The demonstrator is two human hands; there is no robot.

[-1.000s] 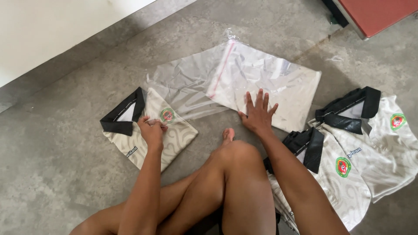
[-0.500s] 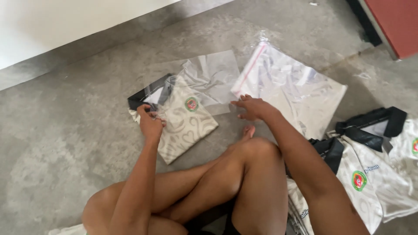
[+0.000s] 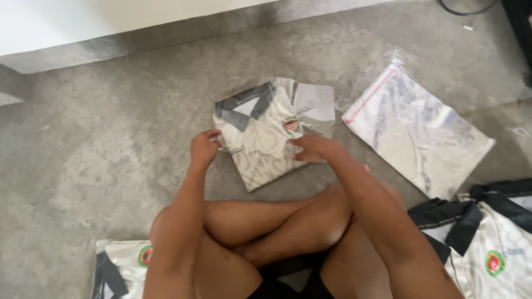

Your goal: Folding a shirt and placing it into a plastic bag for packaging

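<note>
Lying flat on the grey concrete floor (image 3: pixel 111 144) just ahead of your crossed legs (image 3: pixel 266 221), the folded white polo shirt (image 3: pixel 260 141) with black collar and chest badge sits part-way inside a clear plastic bag (image 3: pixel 310 105), whose far end shows beyond the collar side. Your left hand (image 3: pixel 204 148) is curled, fingertips pinching what looks like the bag's open edge at the shirt's left side, apparently to keep the mouth spread. Your right hand (image 3: pixel 313 147) rests on the shirt's right edge below the badge, fingers loosely bent and pressing down; whether it grips film or only cloth cannot be told. Holding both sides this way keeps the fold square against the film.

To the right, near but apart, a sealed bagged shirt (image 3: pixel 415 135) with a red strip lies at an angle. Further right, a pile of unbagged shirts (image 3: pixel 487 243) sits beside your right knee, and one more shirt (image 3: pixel 124 266) shows at lower left. A white wall base (image 3: pixel 83 22) runs along the top. Nothing lies between your hands and the shirt; your knees crowd the near edge.
</note>
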